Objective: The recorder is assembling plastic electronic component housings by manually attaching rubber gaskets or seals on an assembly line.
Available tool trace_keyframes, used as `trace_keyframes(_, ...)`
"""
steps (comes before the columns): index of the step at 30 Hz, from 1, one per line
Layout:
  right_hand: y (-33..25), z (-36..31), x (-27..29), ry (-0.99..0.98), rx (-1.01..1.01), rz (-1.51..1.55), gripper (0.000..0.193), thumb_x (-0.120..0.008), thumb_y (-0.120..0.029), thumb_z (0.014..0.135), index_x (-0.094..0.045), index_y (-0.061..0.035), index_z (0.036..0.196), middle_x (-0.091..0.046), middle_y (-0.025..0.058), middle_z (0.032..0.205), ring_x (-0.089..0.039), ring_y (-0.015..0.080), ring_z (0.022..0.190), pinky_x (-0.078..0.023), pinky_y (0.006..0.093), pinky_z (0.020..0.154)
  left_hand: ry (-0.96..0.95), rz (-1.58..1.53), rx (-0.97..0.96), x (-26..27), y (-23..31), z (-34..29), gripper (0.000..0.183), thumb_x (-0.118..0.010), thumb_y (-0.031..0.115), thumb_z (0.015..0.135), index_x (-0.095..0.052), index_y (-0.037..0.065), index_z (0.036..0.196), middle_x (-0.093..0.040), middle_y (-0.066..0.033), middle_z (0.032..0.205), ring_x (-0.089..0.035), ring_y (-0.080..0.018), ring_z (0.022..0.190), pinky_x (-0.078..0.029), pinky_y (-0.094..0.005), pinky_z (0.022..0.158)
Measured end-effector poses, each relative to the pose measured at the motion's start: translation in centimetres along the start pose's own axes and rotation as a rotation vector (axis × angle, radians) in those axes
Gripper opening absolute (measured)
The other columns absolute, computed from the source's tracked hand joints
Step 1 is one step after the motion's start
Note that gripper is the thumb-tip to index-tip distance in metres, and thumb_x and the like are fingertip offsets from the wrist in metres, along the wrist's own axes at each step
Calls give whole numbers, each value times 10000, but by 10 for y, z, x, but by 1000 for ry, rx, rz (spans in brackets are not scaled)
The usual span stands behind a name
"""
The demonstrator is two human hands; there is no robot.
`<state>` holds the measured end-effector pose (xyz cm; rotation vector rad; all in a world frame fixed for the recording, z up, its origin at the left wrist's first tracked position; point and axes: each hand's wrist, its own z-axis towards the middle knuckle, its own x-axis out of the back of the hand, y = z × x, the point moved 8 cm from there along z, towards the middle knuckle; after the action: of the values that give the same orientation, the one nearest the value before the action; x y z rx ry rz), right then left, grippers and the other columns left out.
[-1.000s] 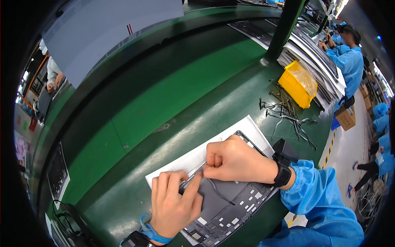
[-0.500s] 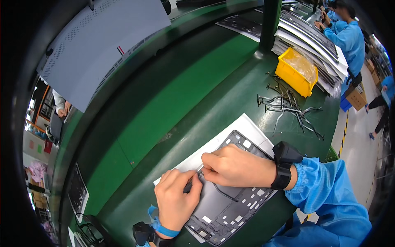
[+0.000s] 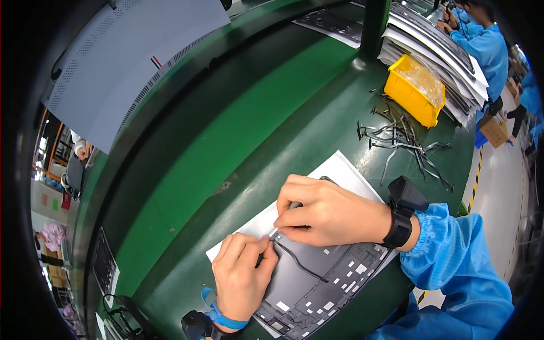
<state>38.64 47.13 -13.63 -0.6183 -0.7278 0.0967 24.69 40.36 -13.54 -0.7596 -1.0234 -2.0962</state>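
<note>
Hands are seen at work over a dark grey panel [image 3: 334, 277], which lies flat on a white sheet [image 3: 334, 170] on the green table [image 3: 243, 136]. The left hand [image 3: 241, 277] is curled at the panel's left edge, its thumb and forefinger pinched on one end of a thin black cable [image 3: 300, 263]; a blue band is worn at that wrist. The right hand [image 3: 328, 212] is laid across the panel's upper part, fingers bent and pressed together at the same cable end, just beside the left fingertips; whether the cable is actually gripped by it cannot be told. From that point the cable is trailed down across the panel's middle. A black wrist device and a blue sleeve are seen on the right arm. Small white patches are scattered over the panel's lower part. Beyond the panel, up and to the right, loose black cables [image 3: 402, 139] are strewn on the table, and further off a yellow bin [image 3: 413, 90] is set beside a stack of flat panels [image 3: 436, 51]. Another person in blue [image 3: 487, 45] is seen past that stack.
</note>
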Motion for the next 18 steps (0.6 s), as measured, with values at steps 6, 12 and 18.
trace_keyframes(6,-3,-2,-3,-9,42,-62,140,-758,-65,801,-665,-24,704,-583,87,849,-591,264,846,-522,384,776,30,53,-40,-4,7,1,209,-810,-104,691,-661,-17,809,-597,-106,763,-599,-285,666,-476,-391,583)
trace_keyframes(12,-12,2,-7,-33,101,-217,181,-765,-102,758,-621,-55,658,-551,63,804,-579,241,825,-507,375,753,46,-5,-10,-6,3,1,204,-811,-90,703,-639,-21,788,-561,-113,745,-576,-290,655,-457,-393,571)
trace_keyframes(18,-17,6,-9,-29,184,-229,173,-838,-74,705,-672,-58,750,-586,34,838,-586,228,732,-491,367,608,81,-91,-7,-4,-3,-1,215,-812,-80,708,-615,-16,766,-538,-117,745,-558,-294,654,-453,-394,568)
